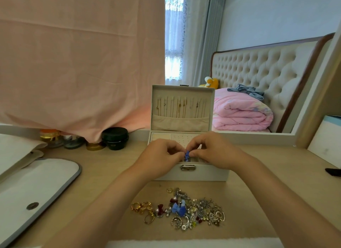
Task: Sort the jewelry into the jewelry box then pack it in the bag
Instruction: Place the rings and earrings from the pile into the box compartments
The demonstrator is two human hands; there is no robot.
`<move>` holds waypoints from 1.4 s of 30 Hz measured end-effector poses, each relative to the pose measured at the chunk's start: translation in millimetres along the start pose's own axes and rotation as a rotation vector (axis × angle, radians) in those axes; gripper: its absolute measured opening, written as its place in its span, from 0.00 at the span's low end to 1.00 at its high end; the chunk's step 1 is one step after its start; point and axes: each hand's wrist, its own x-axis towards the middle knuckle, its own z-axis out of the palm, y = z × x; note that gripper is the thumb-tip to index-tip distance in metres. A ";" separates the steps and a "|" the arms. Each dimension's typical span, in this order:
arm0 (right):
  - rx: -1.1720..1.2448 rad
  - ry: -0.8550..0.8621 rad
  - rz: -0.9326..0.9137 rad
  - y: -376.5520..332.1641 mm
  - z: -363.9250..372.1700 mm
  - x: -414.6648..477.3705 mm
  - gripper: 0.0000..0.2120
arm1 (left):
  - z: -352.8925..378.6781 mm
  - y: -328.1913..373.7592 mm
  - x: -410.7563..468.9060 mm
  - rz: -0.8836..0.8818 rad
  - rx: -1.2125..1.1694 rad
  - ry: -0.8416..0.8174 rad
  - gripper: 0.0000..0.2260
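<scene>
Small blue bow piece [187,155] pinched between curled fingertips of left hand [160,155] and right hand [212,152], above the front compartments of the open white jewelry box [204,174]. Thin chains [180,107] hang in its upright lid. Tangled metal jewelry pile [184,209] on wooden table [110,170]; flat white bag [36,179] at left.

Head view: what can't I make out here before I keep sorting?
- Blue piece: head view, fingertips of left hand and right hand cover most of it; type unclear.
- Jewelry box tray: head view, both hands hide most compartments.
- Jewelry pile: head view, tangled, pieces too small to count.
- White bag: head view, cut off by the left edge.
</scene>
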 end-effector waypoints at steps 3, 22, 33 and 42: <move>-0.064 -0.017 0.003 1.6 1.5 0.1 0.05 | -4.6 -4.4 0.8 0.044 0.110 -0.037 0.09; -0.279 0.033 -0.052 -5.5 10.7 1.2 0.04 | -6.2 -13.4 -6.5 0.223 0.346 -0.093 0.11; -0.241 0.022 -0.047 -15.1 3.4 -2.8 0.03 | -18.3 -2.3 -16.5 0.227 0.281 0.017 0.06; -0.103 -0.247 -0.116 -52.6 8.2 -18.7 0.02 | -25.2 -4.5 -70.0 0.196 0.243 -0.107 0.02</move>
